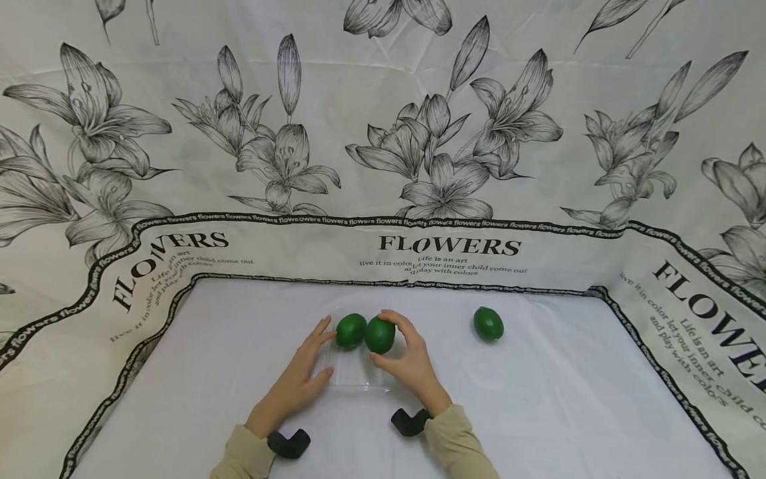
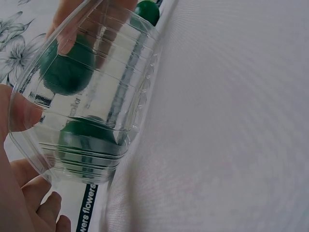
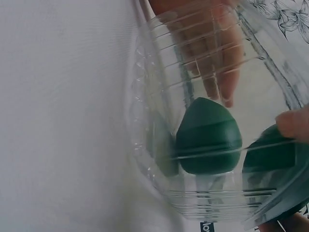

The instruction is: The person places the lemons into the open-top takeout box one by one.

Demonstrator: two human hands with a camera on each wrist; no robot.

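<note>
A green lime [image 1: 380, 334] is in my right hand [image 1: 413, 356], pinched between thumb and fingers over the right part of a clear plastic container [image 1: 359, 379]. Another lime [image 1: 350, 330] lies at the container's far left, close beside the held one. My left hand [image 1: 299, 372] rests along the container's left side, its fingers fairly straight at the far part and its thumb nearer. In the left wrist view, both limes show through the ribbed clear wall. A third lime [image 1: 488, 324] lies on the table, well to the right.
A white cloth [image 1: 568, 399] covers the table. Behind and at both sides rises a flower-printed fabric [image 1: 311, 246]. Black curved pieces [image 1: 290, 444] sit at both wrists, beside the beige sleeves [image 1: 461, 442].
</note>
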